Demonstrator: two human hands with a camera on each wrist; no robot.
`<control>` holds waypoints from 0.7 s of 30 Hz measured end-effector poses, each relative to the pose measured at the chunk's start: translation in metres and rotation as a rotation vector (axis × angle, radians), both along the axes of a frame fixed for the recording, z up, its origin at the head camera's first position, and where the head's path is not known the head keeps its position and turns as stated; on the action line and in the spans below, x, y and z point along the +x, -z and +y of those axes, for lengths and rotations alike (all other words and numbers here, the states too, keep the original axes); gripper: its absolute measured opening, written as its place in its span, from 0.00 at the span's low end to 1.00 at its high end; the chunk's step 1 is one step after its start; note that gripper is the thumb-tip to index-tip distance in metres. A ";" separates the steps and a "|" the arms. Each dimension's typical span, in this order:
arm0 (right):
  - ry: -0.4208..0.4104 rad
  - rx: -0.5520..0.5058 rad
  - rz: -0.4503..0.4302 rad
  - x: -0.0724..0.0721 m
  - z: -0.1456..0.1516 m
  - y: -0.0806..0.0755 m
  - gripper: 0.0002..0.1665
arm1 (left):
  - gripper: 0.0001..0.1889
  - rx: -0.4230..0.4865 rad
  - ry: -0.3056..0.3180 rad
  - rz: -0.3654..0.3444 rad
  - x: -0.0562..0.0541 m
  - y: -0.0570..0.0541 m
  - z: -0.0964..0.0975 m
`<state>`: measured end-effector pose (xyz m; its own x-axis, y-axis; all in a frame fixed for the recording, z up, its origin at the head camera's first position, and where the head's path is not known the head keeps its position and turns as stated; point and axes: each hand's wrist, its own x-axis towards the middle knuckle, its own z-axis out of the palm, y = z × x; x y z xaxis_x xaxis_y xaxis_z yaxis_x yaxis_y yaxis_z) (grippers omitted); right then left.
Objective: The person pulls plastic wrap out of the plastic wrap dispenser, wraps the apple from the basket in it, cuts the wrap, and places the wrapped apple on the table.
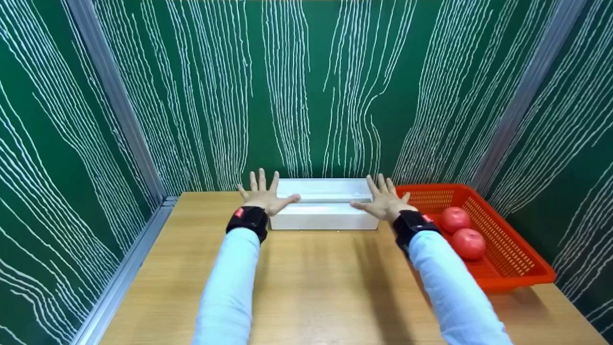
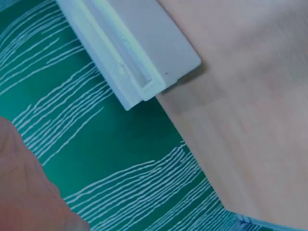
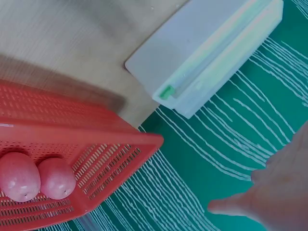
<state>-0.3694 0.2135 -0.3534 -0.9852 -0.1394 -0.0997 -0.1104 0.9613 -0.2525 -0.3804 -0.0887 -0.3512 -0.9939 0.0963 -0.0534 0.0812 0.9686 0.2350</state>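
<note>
White box point(image 1: 325, 221) sits at the rear of the worktop point(image 1: 306, 287). Left hand point(image 1: 264, 198) and right hand point(image 1: 384, 204) hover near its ends, fingers spread, grasping nothing. Probably light, stiff, slightly slippery; hold by both short end walls.

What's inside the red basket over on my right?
Two red fruits show in the basket. In the head view, your right sleeve and wristband cover part of its left side; what lies behind them there can't be seen.
</note>
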 end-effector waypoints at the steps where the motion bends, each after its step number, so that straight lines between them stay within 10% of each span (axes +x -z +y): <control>1: 0.002 -0.008 0.011 0.000 0.004 -0.003 0.59 | 0.51 0.006 0.007 -0.005 0.000 -0.003 -0.003; 8: -0.040 -0.011 0.142 0.005 0.035 -0.002 0.49 | 0.48 0.028 0.127 -0.007 0.007 -0.005 -0.026; 15: -0.173 0.109 0.335 0.001 0.053 0.024 0.07 | 0.30 0.131 0.228 0.128 0.009 0.033 -0.036; 21: -0.235 0.157 0.278 -0.009 0.040 0.045 0.08 | 0.10 0.167 0.296 0.195 0.003 0.072 -0.028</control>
